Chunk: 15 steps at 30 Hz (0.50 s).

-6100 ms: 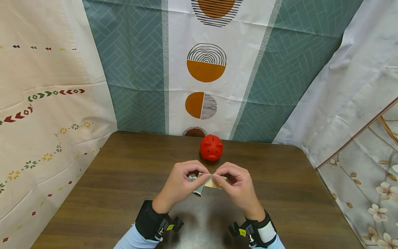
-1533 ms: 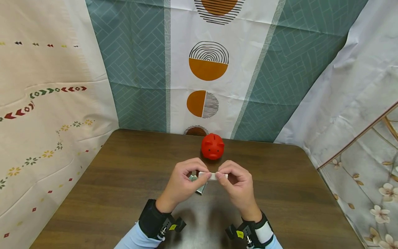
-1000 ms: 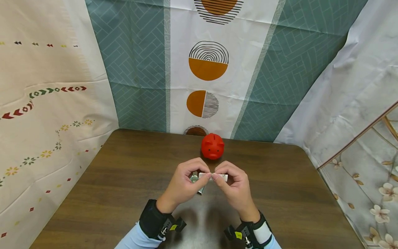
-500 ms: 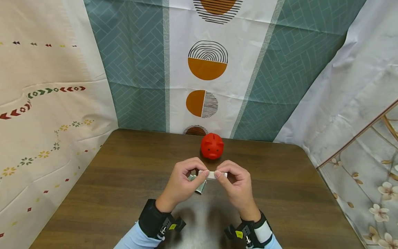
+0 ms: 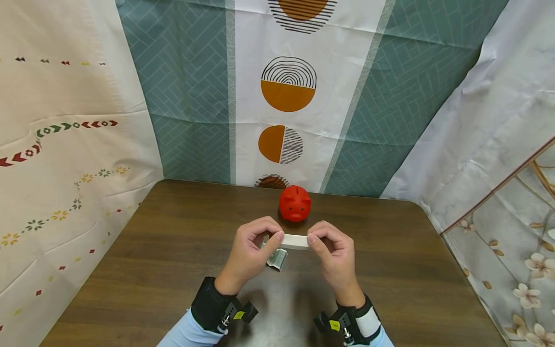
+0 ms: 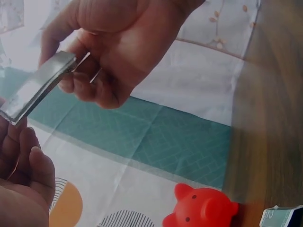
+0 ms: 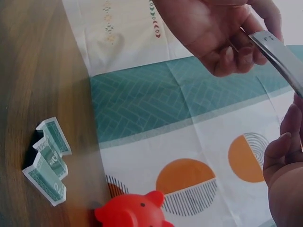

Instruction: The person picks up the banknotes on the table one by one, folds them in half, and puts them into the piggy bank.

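Note:
Between both hands, a narrow pale strip of folded banknote is held up level above the table. My left hand pinches its left end between thumb and fingers. At the right end, the thumb and fingers of my right hand pinch it too. The left wrist view shows the strip as several thin layers pressed flat. On the table just below the left hand lies a green banknote, creased in zigzag folds and standing partly up. A red piggy bank stands behind the hands, its slot on top.
The brown wooden table spreads out around the hands. Behind it hangs a teal and white patterned cloth, with pale curtains at the sides.
The held banknote, wider and yellowish at first, is now a narrow pale strip. Both hands have moved apart to its ends, uncovering more of it. The piggy bank and green banknote stay put.

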Each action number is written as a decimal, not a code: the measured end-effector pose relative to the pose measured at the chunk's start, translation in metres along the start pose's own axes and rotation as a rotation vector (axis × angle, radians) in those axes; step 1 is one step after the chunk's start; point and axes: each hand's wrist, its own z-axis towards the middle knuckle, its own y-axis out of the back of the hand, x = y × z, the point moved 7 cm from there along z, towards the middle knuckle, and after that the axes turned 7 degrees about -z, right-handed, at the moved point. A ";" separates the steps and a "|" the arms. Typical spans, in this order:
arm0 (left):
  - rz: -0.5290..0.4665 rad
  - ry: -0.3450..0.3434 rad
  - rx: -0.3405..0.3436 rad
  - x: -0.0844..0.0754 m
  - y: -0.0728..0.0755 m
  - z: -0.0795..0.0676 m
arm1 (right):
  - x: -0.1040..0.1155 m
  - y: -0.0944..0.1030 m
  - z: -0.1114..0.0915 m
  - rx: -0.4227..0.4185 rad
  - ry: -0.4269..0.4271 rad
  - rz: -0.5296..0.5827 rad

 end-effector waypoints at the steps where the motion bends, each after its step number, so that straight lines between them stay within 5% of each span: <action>1: 0.001 0.002 -0.004 0.000 0.001 0.000 | 0.000 0.000 0.000 -0.003 -0.003 0.000; 15: 0.013 0.018 -0.007 -0.001 0.003 0.001 | 0.000 0.001 -0.001 -0.044 -0.010 -0.016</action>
